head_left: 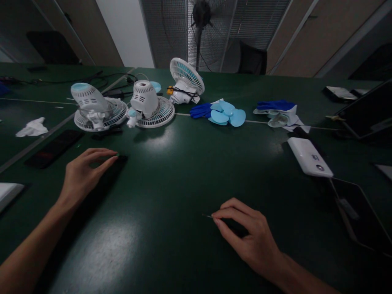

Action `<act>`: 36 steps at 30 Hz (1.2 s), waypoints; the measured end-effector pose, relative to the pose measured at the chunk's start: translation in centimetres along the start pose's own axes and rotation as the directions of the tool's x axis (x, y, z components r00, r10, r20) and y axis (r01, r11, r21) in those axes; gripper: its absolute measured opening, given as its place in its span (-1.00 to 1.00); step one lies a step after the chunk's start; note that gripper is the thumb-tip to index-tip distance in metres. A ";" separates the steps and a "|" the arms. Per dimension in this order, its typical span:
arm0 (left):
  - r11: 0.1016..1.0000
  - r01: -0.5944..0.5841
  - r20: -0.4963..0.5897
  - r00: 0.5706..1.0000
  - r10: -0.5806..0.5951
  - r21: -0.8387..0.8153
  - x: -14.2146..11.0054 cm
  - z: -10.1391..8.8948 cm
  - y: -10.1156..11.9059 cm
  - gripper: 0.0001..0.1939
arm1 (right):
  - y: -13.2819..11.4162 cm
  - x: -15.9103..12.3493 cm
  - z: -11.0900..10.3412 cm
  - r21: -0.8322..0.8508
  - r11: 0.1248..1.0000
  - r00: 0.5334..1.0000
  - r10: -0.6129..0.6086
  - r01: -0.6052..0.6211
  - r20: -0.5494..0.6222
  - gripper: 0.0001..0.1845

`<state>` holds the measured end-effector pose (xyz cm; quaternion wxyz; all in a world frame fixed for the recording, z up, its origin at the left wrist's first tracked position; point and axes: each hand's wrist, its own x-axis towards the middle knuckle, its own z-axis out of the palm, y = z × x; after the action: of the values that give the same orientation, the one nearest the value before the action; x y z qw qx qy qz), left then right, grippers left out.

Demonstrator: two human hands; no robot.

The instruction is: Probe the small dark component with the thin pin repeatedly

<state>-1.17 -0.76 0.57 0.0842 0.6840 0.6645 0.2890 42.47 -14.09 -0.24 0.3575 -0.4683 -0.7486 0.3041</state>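
Observation:
On the left of the dark green table point(183, 171), my left hand point(82, 171) pinches a tiny green piece point(117, 155) between thumb and index finger; its exact kind is too small to tell. My right hand point(248, 232), lower and right of centre, is closed in a pinch on a thin needle-like piece point(207, 215) that points left from the fingertips. The two hands are well apart. Left of my left hand lie a dark phone point(53, 149) and another tiny green bit point(79, 145).
Three small white fans point(99, 106) lie along the back left. Behind the middle are a light blue fan blade point(227, 113) and blue-and-white gloves point(275, 107). On the right are a white device point(309, 157) and a dark tablet point(361, 212). A tissue point(32, 127) lies far left.

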 end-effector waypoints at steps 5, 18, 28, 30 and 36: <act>0.986 0.164 0.107 0.981 -0.163 -0.007 0.2 0.1 -0.2 -0.46 | -0.1 0.1 0.0 -0.004 1.000 1.000 -0.004 0.004 -0.012 -0.83; 0.950 0.299 0.175 0.944 -0.281 -0.088 0.4 0.1 0.4 -0.43 | 0.1 0.0 0.1 -0.019 1.000 1.000 -0.012 0.012 -0.011 -0.83; 0.891 0.407 0.184 0.909 -0.373 -0.204 0.4 0.0 1.5 -0.39 | -0.1 0.1 0.0 -0.025 1.000 1.000 -0.011 0.011 -0.009 -0.82; 0.877 0.419 0.181 0.905 -0.384 -0.233 0.7 0.0 1.7 -0.40 | -0.1 0.1 0.0 -0.025 1.000 1.000 -0.012 0.011 -0.016 -0.83; 0.825 0.501 0.230 0.863 -0.451 -0.262 1.7 0.0 1.1 -0.42 | 0.0 0.1 0.0 -0.024 1.000 1.000 -0.008 0.007 -0.010 -0.83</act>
<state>-0.33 0.74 1.61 0.3134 0.4946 0.7510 0.3052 42.41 -13.96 -0.19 0.3568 -0.4712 -0.7521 0.2916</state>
